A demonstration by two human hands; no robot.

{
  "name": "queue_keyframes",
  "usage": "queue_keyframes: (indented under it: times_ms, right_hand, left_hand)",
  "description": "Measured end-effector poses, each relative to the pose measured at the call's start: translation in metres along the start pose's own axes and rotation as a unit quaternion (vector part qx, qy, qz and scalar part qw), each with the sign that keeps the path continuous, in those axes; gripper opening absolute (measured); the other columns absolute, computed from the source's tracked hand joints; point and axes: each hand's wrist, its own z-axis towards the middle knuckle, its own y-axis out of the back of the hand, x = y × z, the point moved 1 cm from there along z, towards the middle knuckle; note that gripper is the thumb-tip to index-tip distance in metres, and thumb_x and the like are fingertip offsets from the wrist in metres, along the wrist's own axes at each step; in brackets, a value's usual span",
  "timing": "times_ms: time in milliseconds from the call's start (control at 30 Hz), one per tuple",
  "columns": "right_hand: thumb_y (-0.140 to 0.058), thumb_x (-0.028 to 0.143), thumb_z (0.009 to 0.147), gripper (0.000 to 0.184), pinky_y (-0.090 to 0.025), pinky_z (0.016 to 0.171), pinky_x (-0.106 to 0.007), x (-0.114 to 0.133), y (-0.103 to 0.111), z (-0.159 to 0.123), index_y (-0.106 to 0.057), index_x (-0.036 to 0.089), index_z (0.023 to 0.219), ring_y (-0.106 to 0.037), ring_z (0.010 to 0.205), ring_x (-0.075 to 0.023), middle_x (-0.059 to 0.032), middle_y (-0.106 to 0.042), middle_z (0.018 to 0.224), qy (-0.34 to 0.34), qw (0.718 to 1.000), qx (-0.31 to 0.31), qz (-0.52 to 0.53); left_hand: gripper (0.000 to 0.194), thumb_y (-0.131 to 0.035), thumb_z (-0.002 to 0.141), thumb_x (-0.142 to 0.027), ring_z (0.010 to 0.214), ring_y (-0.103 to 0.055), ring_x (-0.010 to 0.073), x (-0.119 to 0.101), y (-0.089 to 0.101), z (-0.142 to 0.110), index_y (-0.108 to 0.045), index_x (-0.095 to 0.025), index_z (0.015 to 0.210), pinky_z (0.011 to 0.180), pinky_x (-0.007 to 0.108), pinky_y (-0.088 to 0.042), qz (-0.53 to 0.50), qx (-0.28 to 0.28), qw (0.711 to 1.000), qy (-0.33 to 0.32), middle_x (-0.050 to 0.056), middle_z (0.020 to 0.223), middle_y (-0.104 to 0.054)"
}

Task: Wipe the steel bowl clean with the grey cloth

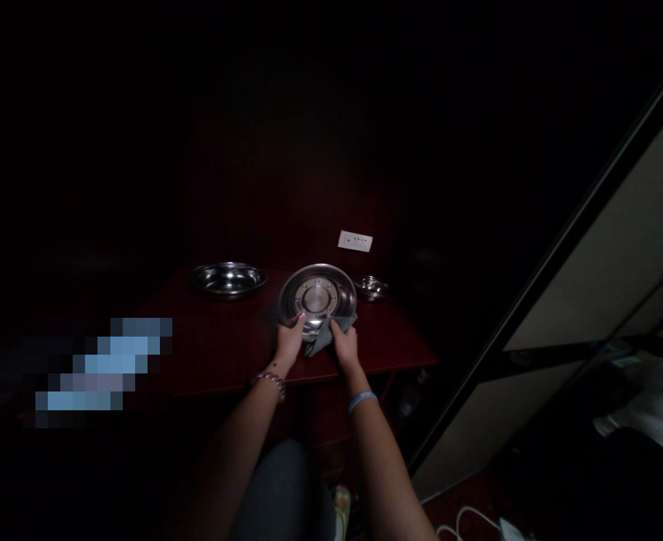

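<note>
My left hand (289, 340) grips the lower left rim of a round steel dish (317, 297), which is tilted up with its inside facing me, over a dark red table (218, 353). My right hand (345, 346) is closed on a grey cloth (320, 338) pressed against the dish's lower edge. A beaded bracelet sits on my left wrist and a blue band on my right.
A wide steel dish (228, 279) lies on the table at the left, and a small steel bowl (371, 287) at the right. A white wall socket plate (355, 241) is behind. A dark-framed sliding panel (590, 248) runs along the right. White cable (469, 518) lies on the floor.
</note>
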Motion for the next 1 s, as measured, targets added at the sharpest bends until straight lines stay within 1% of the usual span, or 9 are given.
queue_keyframes:
  times_ms: [200, 300, 400, 633, 800, 900, 1000]
  right_hand:
    - [-0.068, 0.046, 0.075, 0.038, -0.054, 0.084, -0.03, -0.002, -0.001, 0.001, -0.076, 0.012, 0.091, -0.072, 0.091, -0.0234, -0.011, -0.078, 0.097, -0.003, 1.0, 0.004, 0.013]
    - [-0.069, 0.045, 0.075, 0.037, -0.054, 0.081, -0.03, -0.002, -0.002, 0.001, -0.075, 0.012, 0.089, -0.071, 0.089, -0.0234, -0.0109, -0.078, 0.095, -0.003, 1.0, 0.001, 0.012]
    - [-0.069, 0.046, 0.074, 0.038, -0.054, 0.078, -0.03, -0.002, -0.002, 0.0, -0.075, 0.012, 0.089, -0.071, 0.087, -0.0228, -0.0106, -0.078, 0.092, -0.007, 1.0, -0.003, 0.016]
    - [-0.067, 0.044, 0.076, 0.033, -0.054, 0.081, -0.029, 0.004, -0.003, -0.002, -0.076, 0.014, 0.088, -0.071, 0.087, -0.0219, -0.0077, -0.078, 0.092, -0.003, 1.0, 0.003, 0.016]
    - [-0.067, 0.043, 0.077, 0.035, -0.053, 0.078, -0.028, 0.003, -0.003, 0.0, -0.076, 0.012, 0.089, -0.071, 0.088, -0.0222, -0.0089, -0.078, 0.093, -0.007, 1.0, -0.003, 0.009]
    - [-0.067, 0.043, 0.077, 0.033, -0.053, 0.075, -0.027, 0.002, -0.003, 0.0, -0.076, 0.012, 0.086, -0.071, 0.087, -0.0226, -0.0085, -0.078, 0.09, -0.019, 1.0, -0.008, -0.004]
    - [-0.067, 0.042, 0.077, 0.031, -0.053, 0.074, -0.027, 0.004, -0.003, -0.001, -0.076, 0.013, 0.084, -0.071, 0.087, -0.0232, -0.0087, -0.078, 0.09, -0.015, 1.0, -0.012, -0.01]
  left_hand:
    - [0.015, -0.072, 0.071, -0.014, 0.099, -0.072, 0.0236, -0.006, -0.001, -0.003, -0.072, -0.014, 0.087, 0.105, 0.044, -0.049, 0.011, -0.01, 1.0, 0.021, 0.011, 0.097, -0.078]
    - [0.015, -0.072, 0.071, -0.012, 0.098, -0.073, 0.0236, -0.011, -0.001, -0.004, -0.072, -0.014, 0.086, 0.104, 0.043, -0.05, 0.019, -0.018, 0.999, 0.021, 0.011, 0.095, -0.078]
    - [0.016, -0.072, 0.071, -0.013, 0.099, -0.072, 0.0232, -0.012, -0.001, -0.005, -0.072, -0.014, 0.086, 0.104, 0.043, -0.05, 0.02, -0.014, 1.0, 0.014, 0.011, 0.097, -0.078]
    - [0.018, -0.072, 0.072, -0.017, 0.099, -0.072, 0.0224, -0.011, 0.0, -0.004, -0.071, -0.014, 0.09, 0.103, 0.043, -0.051, 0.032, -0.007, 0.999, 0.004, 0.009, 0.096, -0.077]
    - [0.015, -0.071, 0.074, -0.022, 0.091, -0.073, 0.0219, -0.006, 0.001, -0.001, -0.072, -0.013, 0.087, 0.098, 0.042, -0.053, 0.049, -0.005, 0.998, 0.026, 0.008, 0.088, -0.077]
    - [0.017, -0.07, 0.075, -0.022, 0.094, -0.072, 0.0214, -0.003, 0.003, 0.001, -0.072, -0.014, 0.089, 0.101, 0.043, -0.051, 0.051, -0.001, 0.999, 0.015, 0.008, 0.092, -0.077]
    - [0.016, -0.07, 0.075, -0.022, 0.095, -0.072, 0.0215, -0.004, 0.004, -0.001, -0.072, -0.015, 0.09, 0.102, 0.043, -0.05, 0.055, -0.001, 0.998, 0.004, 0.008, 0.094, -0.077]
